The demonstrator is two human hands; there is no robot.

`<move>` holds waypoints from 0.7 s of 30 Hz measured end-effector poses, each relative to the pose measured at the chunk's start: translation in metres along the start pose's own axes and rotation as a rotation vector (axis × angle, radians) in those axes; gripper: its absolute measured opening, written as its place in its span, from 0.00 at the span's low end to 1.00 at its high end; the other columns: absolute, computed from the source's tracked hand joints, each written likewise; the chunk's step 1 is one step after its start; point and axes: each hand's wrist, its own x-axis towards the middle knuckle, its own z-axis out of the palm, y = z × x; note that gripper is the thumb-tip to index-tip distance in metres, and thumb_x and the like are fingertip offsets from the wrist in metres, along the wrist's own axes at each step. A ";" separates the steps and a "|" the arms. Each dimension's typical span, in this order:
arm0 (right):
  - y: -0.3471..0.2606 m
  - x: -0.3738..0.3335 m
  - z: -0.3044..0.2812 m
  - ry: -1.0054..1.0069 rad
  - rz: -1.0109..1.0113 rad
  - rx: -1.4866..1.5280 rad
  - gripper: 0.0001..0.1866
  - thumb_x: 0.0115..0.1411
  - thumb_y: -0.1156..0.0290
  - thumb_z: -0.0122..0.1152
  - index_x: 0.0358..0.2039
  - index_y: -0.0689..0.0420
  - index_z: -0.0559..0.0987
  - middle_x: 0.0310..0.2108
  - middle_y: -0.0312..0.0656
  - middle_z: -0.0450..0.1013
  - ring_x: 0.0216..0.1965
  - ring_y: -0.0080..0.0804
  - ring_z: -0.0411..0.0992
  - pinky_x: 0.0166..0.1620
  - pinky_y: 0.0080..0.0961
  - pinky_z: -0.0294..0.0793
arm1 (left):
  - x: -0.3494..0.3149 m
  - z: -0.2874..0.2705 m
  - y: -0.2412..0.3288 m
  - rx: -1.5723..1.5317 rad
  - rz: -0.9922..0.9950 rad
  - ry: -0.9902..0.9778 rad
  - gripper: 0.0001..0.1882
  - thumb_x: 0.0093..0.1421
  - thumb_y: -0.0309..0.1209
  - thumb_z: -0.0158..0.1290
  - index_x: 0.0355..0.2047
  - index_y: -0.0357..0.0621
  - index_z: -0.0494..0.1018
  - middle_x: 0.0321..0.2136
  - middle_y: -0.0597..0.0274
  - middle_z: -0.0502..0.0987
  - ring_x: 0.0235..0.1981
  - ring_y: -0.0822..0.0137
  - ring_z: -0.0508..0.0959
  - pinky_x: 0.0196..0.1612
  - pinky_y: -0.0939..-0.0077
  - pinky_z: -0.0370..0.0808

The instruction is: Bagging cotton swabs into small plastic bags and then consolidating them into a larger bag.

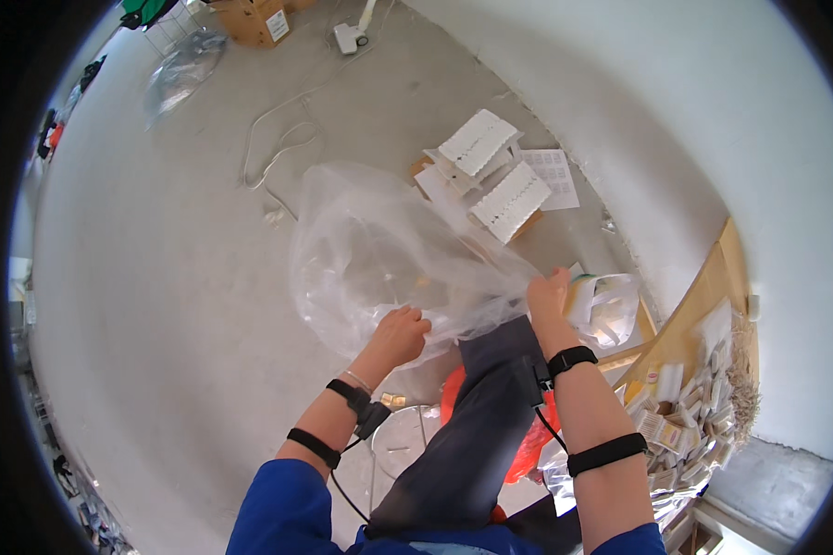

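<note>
A large clear plastic bag [370, 240] spreads out in front of me, puffed up on its left side and bunched together toward the right. My right hand [548, 294] is closed on the gathered end of the bag, just above my knee. The fingers of my left hand [400, 335] are curled in at the bag's near edge and appear to pinch the film; the fingertips are partly hidden. Beside my right hand stands a white plastic carrier bag [609, 310] with something inside that I cannot make out.
Two white foam-like blocks [479, 141] lie on cardboard near a printed sheet [551, 178]. A wooden table [699, 287] at the right holds a heap of small packets [680, 430]. A red bag [532, 444] sits by my legs. A white cable [267, 157] loops across the floor toward a cardboard box [250, 23].
</note>
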 end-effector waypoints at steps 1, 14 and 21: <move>-0.007 -0.021 0.004 0.117 -0.424 -0.138 0.16 0.56 0.69 0.50 0.44 0.56 0.73 0.38 0.44 0.73 0.46 0.40 0.68 0.50 0.34 0.63 | -0.005 0.004 0.000 -0.015 0.016 0.139 0.05 0.46 0.25 0.51 0.26 0.45 0.74 0.21 0.59 0.73 0.31 0.56 0.75 0.41 0.63 0.73; -0.041 -0.059 0.002 -0.388 -0.758 -0.956 0.33 0.60 0.51 0.46 0.64 0.45 0.56 0.65 0.43 0.52 0.67 0.47 0.44 0.65 0.52 0.32 | 0.009 0.024 -0.020 -0.423 -0.350 -0.368 0.24 0.48 0.42 0.55 0.45 0.46 0.71 0.37 0.50 0.78 0.43 0.49 0.76 0.55 0.54 0.65; -0.066 -0.072 -0.014 -0.757 -0.659 -1.084 0.38 0.57 0.47 0.49 0.64 0.50 0.54 0.62 0.47 0.57 0.63 0.45 0.54 0.63 0.53 0.45 | 0.086 0.028 -0.016 -0.226 -0.262 -0.410 0.57 0.45 0.58 0.58 0.66 0.54 0.39 0.64 0.34 0.38 0.65 0.36 0.44 0.63 0.48 0.50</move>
